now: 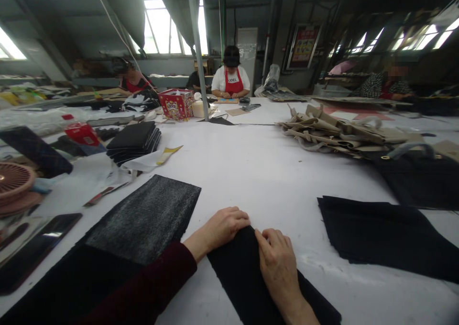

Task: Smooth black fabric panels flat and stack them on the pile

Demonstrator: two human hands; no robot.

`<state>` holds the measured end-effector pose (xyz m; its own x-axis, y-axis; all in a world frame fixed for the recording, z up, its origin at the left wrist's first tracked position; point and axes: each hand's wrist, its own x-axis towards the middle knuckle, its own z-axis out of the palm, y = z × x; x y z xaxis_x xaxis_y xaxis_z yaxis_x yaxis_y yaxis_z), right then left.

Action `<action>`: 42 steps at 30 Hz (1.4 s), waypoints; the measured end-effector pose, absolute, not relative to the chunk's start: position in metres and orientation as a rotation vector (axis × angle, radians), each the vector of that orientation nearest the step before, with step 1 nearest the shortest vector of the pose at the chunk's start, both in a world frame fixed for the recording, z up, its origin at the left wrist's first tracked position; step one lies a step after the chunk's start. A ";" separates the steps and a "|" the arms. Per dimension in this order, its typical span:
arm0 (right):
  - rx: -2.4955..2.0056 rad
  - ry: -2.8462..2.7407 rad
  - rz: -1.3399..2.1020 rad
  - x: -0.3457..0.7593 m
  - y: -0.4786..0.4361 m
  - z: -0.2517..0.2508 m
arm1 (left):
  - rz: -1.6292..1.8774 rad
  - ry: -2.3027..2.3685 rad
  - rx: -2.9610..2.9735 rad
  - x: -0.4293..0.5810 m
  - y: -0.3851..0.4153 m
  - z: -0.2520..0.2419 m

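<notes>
A piece of black fabric [238, 272] lies on the white table in front of me, with its far end between my hands. My left hand [226, 225] grips the far left corner of this fabric, fingers curled over the edge. On the far right edge, my right hand [277, 258] pinches the same fabric between thumb and fingers. Left of it rests a stack of dark fabric pieces [143, 215], the top one showing a speckled grey face; my left sleeve passes over it. Another stack of black fabric [383, 231] lies at the right.
Folded black pieces [132, 138], a red-capped bottle [81, 131], a pink fan [16, 181] and a phone [39, 248] are at left. Beige bag pieces [333, 131] are heaped at right. A pole [198, 47] stands beyond. A person in a red apron [232, 81] works opposite.
</notes>
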<state>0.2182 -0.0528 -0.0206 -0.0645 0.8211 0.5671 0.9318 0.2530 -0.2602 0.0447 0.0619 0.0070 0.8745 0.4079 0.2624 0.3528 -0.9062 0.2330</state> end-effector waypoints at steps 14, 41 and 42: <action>-1.596 -1.982 -0.339 0.215 -0.054 -0.020 | 0.450 0.483 3.061 0.040 0.058 0.006; -1.632 -2.018 -0.327 0.214 -0.055 -0.022 | 0.292 0.501 3.166 0.039 0.054 0.014; -1.635 -2.019 -0.326 0.214 -0.055 -0.023 | 0.277 0.521 3.162 0.038 0.054 0.015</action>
